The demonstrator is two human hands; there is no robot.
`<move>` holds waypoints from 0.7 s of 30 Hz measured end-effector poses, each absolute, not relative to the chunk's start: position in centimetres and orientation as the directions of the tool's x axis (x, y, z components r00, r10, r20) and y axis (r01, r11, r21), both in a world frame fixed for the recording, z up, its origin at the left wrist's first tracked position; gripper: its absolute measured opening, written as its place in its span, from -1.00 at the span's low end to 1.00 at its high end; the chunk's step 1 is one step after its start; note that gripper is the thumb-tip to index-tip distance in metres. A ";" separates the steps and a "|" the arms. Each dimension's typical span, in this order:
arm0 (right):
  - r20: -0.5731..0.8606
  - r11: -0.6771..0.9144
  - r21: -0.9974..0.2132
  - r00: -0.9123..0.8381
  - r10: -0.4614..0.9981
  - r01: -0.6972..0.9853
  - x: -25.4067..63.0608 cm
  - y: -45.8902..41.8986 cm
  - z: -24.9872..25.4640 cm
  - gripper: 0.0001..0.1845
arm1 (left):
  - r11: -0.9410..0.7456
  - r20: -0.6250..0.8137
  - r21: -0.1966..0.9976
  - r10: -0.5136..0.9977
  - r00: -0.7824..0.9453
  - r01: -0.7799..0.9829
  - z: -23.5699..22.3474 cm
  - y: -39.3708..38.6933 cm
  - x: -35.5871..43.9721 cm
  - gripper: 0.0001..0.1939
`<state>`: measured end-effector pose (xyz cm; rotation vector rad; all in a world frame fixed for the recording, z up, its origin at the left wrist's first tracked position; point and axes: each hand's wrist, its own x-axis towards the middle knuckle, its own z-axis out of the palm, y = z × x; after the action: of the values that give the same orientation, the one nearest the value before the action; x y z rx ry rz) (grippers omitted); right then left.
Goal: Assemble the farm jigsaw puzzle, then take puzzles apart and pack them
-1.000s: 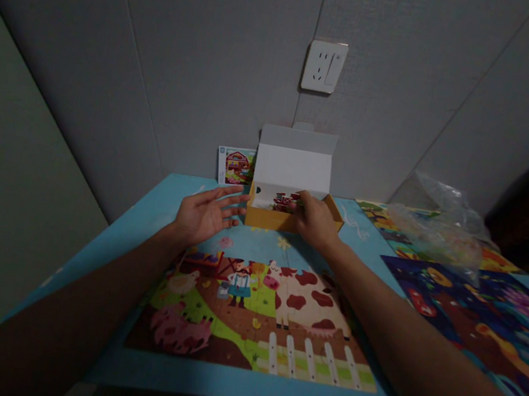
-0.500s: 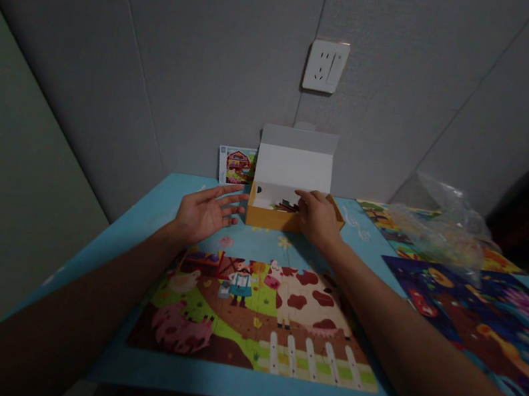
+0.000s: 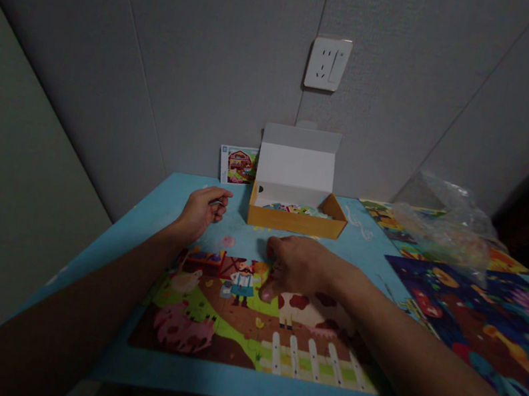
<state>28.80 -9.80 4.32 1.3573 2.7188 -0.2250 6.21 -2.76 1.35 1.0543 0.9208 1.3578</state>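
Observation:
My left hand (image 3: 202, 211) is closed just left of the yellow box, fingers curled around a small thin piece with a pale edge, seemingly a puzzle piece (image 3: 215, 203). My right hand (image 3: 301, 265) hovers over the top edge of the farm puzzle (image 3: 208, 317), thumb apart from its bent fingers, nothing seen between them. It hides the cow's head and part of its back. The puzzle shows a farmer, pig, hen, cow and white fence. Colourful puzzle pieces (image 3: 297, 210) lie inside the open yellow box (image 3: 291, 222), whose white lid stands up.
A farm picture card (image 3: 239, 165) leans on the wall behind the box. To the right lie a dark blue puzzle (image 3: 490, 330) and another colourful puzzle (image 3: 382, 224), partly under a clear plastic bag (image 3: 457, 223). A socket (image 3: 327, 64) is on the wall above the blue table (image 3: 115, 362).
My right hand has left the box and come back over the farm puzzle. My left hand, spread before, has curled shut and moved slightly left.

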 end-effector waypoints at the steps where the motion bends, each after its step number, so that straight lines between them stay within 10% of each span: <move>1: -0.169 0.586 -0.095 -0.593 0.787 0.805 28.8 -9.7 4.3 -0.22 | -0.068 0.082 0.955 0.996 0.035 -0.290 1.3 -2.8 6.3 -0.77; 21: -0.248 0.548 -0.177 -0.576 0.779 0.818 28.6 -8.9 5.2 -0.40 | -0.084 0.106 0.964 0.991 0.076 -0.254 1.3 -2.9 6.4 -0.78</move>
<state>28.61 -8.88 5.20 1.3701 2.6384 -0.4133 6.42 -2.93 1.34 1.1286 0.9106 1.3217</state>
